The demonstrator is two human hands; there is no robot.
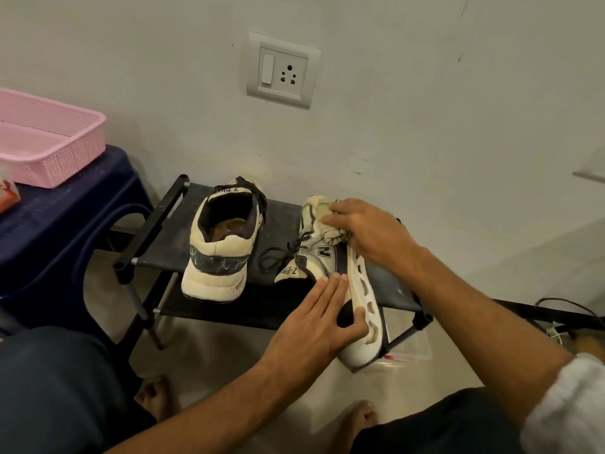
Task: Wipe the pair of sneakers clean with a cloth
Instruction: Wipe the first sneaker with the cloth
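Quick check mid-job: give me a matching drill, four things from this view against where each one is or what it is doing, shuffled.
Things:
1 left hand
2 right hand
3 upright sneaker
4 pink basket

Places or states:
A on the blue stool
B presses the cloth on the toe of the tipped sneaker
C on the black rack, heel toward the camera
D rests on the heel of the tipped sneaker

Pairs: 1-D, 2-B, 3-C, 4-A.

cloth (pixel 330 224) on side-lying sneaker (pixel 327 257), left hand (pixel 314 326) atop
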